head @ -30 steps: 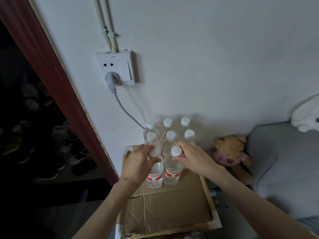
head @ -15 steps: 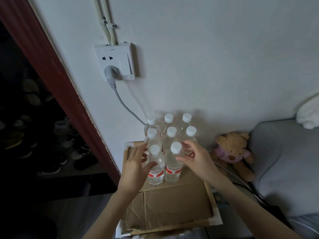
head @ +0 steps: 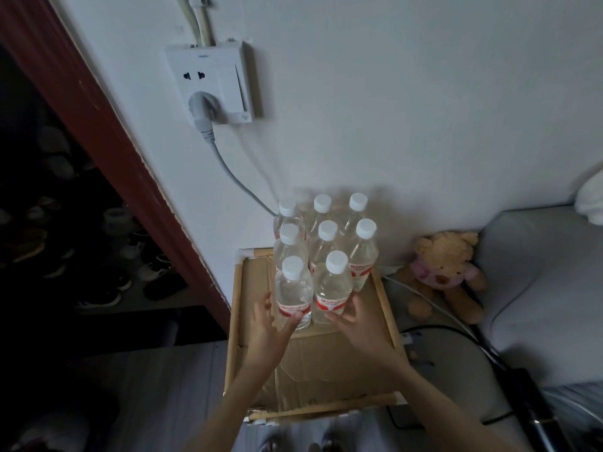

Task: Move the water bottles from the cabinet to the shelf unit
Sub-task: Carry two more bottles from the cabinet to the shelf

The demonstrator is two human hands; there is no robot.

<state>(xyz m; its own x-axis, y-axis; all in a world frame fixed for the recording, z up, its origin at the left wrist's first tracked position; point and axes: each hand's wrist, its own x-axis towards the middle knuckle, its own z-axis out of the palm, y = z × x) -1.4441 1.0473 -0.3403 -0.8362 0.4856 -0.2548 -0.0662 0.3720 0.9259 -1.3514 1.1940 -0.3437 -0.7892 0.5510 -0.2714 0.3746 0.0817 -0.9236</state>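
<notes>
Item: eight water bottles [head: 321,256], upright, clustered at the far end of a cardboard-covered top [head: 329,367] against the wall [head: 408,109]. I see my left hand [head: 267,324] spread, fingers touching the front-left bottle [head: 293,291]; my right hand [head: 359,324] spread beside the front-right bottle [head: 332,288]. Bare cardboard lies nearer me. Wall socket [head: 212,79] above; teddy bear [head: 443,272] and grey sofa [head: 538,288] on the right.
</notes>
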